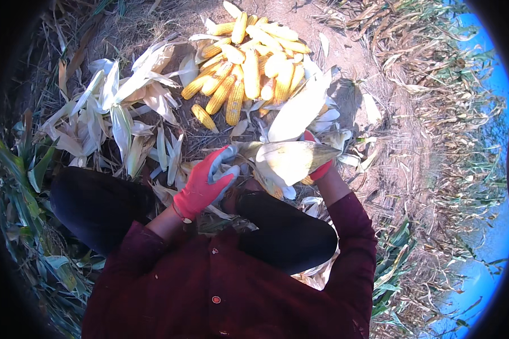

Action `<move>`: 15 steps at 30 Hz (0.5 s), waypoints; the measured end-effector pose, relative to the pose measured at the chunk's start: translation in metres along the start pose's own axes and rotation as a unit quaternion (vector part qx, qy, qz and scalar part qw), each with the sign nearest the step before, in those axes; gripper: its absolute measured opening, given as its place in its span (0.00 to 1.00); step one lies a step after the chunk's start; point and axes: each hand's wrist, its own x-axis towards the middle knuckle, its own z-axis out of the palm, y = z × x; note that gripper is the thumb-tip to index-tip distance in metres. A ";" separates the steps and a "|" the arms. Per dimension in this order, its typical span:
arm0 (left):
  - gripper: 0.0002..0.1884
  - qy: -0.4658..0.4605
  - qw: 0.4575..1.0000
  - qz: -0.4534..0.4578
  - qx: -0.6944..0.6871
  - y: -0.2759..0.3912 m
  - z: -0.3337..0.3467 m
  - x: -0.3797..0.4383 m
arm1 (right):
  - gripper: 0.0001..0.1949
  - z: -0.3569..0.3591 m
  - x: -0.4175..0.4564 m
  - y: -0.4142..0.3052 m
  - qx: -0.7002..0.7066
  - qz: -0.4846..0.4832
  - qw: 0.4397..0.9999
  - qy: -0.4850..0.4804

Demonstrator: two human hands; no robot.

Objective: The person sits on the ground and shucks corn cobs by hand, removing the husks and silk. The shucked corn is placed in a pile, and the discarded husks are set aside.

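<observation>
My right hand (321, 170) wears a red glove and is wrapped around a partly husked ear of corn. Pale husk leaves (294, 159) fold back over it and hide most of that hand. A long husk leaf (299, 110) stands out towards the pile. My left hand (203, 180), in a red glove with a grey palm, is at the stalk end of the husk (249, 149). Its thumb and fingers are apart, and I see nothing held between them. Just ahead lies a pile of bare yellow corn cobs (251, 74).
Loose dry husks (119, 106) are heaped on the left, with more husks (328, 123) right of the cobs. One short cob (204, 118) lies at the pile's near edge. Dry corn plants (441, 106) line the right side. Green leaves (38, 169) lie at far left.
</observation>
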 end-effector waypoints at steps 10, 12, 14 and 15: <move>0.28 -0.118 0.952 -0.229 -0.165 -0.026 -0.004 -0.034 | 0.23 0.143 -0.001 0.156 0.378 -0.062 0.914 0.133; 0.31 -0.154 0.949 -0.219 -0.166 -0.042 -0.004 -0.036 | 0.23 0.152 0.002 0.168 0.357 -0.075 0.915 0.170; 0.35 -0.163 0.947 -0.197 -0.195 -0.051 -0.010 -0.037 | 0.22 0.153 0.005 0.173 0.324 -0.097 0.918 0.206; 0.36 -0.173 0.948 -0.191 -0.189 -0.050 -0.012 -0.038 | 0.22 0.153 0.006 0.173 0.302 -0.109 0.920 0.224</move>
